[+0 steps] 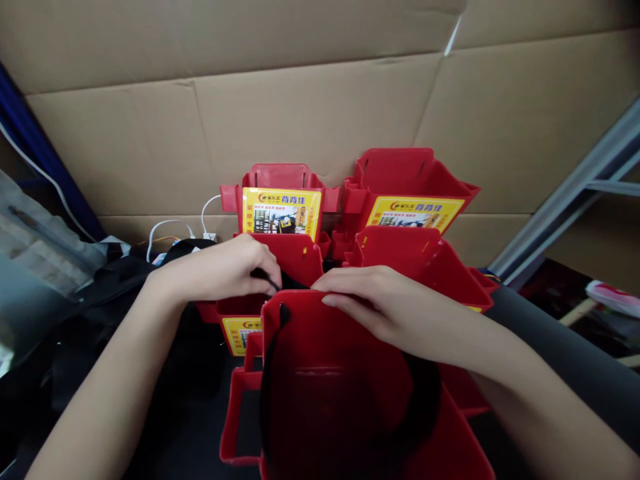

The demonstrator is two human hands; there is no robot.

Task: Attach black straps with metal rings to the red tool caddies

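And there it was: the left hand's (250,263) grip pinched the black strap (424,393) just behind the foreground red bin (325,337), nearest the slotted left corner! The right hand (383,297) clasped the rim, thumb inside; the strap hung lengthwise within.

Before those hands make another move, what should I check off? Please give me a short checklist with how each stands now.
1. Left hand has the black strap pinched behind the near red box: ok, it seems.
2. Right hand is at the box's top edge: ok.
3. Right hand grips the edge itself, not the strap: cannot tell.
4. Strap passes through the left slot: ok.
5. Strap passes through a slot on the right: cannot tell, the hand covers that part.
6. Strap lies untwisted inside: cannot tell, too dark.
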